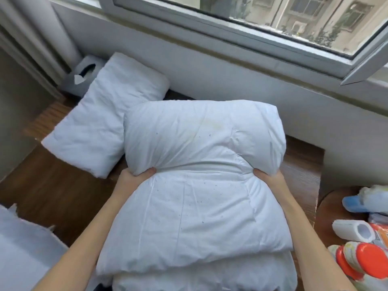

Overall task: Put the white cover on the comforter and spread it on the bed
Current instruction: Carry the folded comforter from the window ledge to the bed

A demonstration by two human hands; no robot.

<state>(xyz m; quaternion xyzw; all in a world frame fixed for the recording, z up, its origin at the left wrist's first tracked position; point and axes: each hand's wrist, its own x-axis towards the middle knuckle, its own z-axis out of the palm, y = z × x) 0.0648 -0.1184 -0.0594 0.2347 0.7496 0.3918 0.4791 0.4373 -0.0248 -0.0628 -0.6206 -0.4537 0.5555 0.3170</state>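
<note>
Two bare hands hold one big folded white comforter (201, 175), thick and puffy, with small dark specks on its cloth and a faint yellowish stain near its far end. The left hand (134, 178) grips the left side of the comforter at a pinched fold, with the thumb on top and the fingers curled under the cloth. The right hand (265, 177) grips the right side at the same fold; its fingers go under the cloth and are hidden. Both forearms reach forward along the two sides of the comforter. The near part of the comforter lies in layers close to the person, and the far part bulges up beyond the hands.

Left of the comforter and touching its far left edge lies a second white padded piece (100, 122), long and flat, on the brown wooden platform (52, 185). Beyond this piece, in the corner, stands a pale grey tissue box (84, 74) with a white tissue coming out. Behind the comforter runs a white wall, and above it a window with white frame (231, 24). Right of the comforter, near the picture edge, lie a blue and white plush slipper (361, 200), a white roll (352, 229) and containers with orange round lids (369, 261). Left of the comforter, at the near edge, a piece of pale blue cloth (23, 244) shows.
</note>
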